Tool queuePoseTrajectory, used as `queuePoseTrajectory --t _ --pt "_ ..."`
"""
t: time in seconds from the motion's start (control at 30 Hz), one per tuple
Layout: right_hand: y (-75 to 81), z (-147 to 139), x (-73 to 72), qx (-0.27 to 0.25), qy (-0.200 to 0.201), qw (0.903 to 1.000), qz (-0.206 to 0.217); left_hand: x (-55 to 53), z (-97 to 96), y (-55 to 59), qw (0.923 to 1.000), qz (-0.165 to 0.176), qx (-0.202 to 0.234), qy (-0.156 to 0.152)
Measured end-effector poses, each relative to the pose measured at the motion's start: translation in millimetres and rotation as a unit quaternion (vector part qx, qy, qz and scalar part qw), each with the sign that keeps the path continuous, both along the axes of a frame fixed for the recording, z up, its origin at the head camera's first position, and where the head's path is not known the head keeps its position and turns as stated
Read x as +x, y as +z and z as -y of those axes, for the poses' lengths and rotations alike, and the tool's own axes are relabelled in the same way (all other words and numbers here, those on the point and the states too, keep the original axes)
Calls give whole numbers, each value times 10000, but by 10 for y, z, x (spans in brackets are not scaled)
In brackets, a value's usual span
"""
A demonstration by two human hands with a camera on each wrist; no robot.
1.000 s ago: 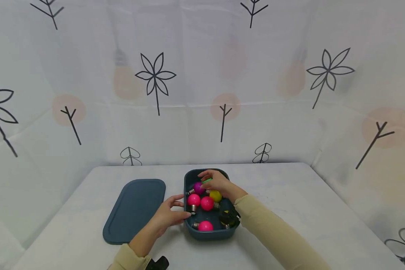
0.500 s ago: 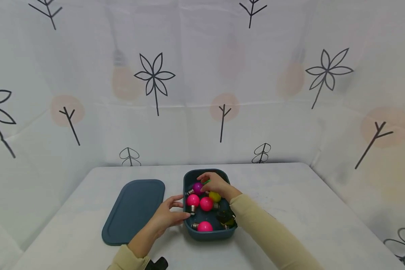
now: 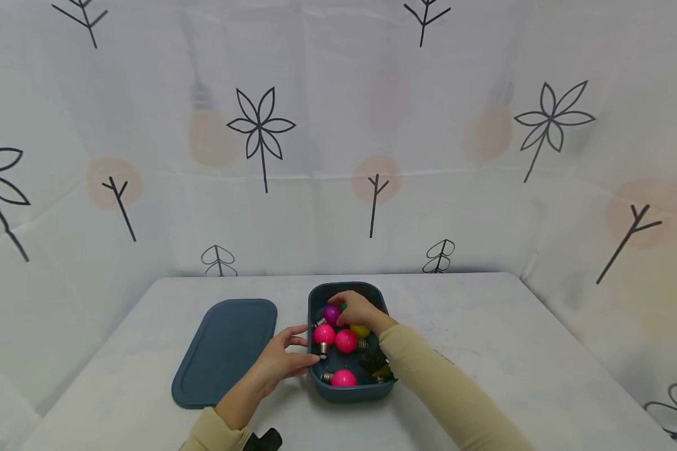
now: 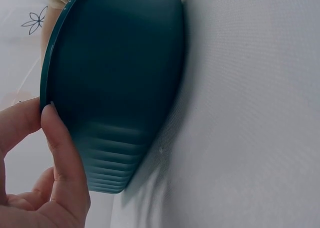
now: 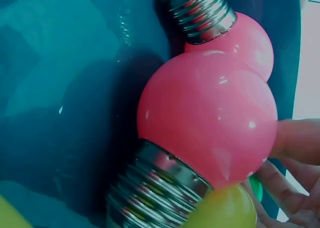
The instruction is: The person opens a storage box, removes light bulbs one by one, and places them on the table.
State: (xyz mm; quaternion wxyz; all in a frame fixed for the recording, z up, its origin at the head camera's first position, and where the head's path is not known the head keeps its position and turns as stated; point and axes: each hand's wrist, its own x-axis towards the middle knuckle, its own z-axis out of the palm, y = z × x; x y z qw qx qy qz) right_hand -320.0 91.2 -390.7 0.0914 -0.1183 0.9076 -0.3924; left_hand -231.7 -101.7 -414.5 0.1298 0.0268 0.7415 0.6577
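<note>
A dark blue bin (image 3: 352, 393) holds several round light bulbs with metal screw bases. My left hand (image 3: 282, 358) pinches the bin's left rim, thumb on the outer wall (image 4: 110, 62). Inside the bin's far part, my right hand (image 3: 363, 310) has its fingers round a green bulb (image 3: 343, 305), mostly hidden; a green sliver (image 5: 256, 188) shows by the fingers in the right wrist view. Near that hand lie a purple bulb (image 3: 331, 314), a yellow bulb (image 3: 360, 330) and two pink bulbs, one close to the right wrist camera (image 5: 205, 112).
Left of the bin a flat dark blue lid (image 3: 225, 351) lies on the white table (image 3: 457, 363). Another pink bulb (image 3: 343, 378) sits at the bin's near end, beside a partly covered yellow one (image 3: 382, 373). A patterned white curtain (image 3: 327, 213) hangs behind.
My right hand has moved slightly down and left into the bin with the green bulb, which now shows less. The left hand has stayed at the rim.
</note>
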Motion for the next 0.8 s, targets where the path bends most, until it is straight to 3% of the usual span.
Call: queuePoseTrajectory --t 0.23,0.8 --pt "-6 39 8 395 53 9990 -222 -4 3 -3 10000 -7 28 -45" --pt "77 -20 -3 101 165 9996 -191 -11 16 -13 10000 -8 62 -20"
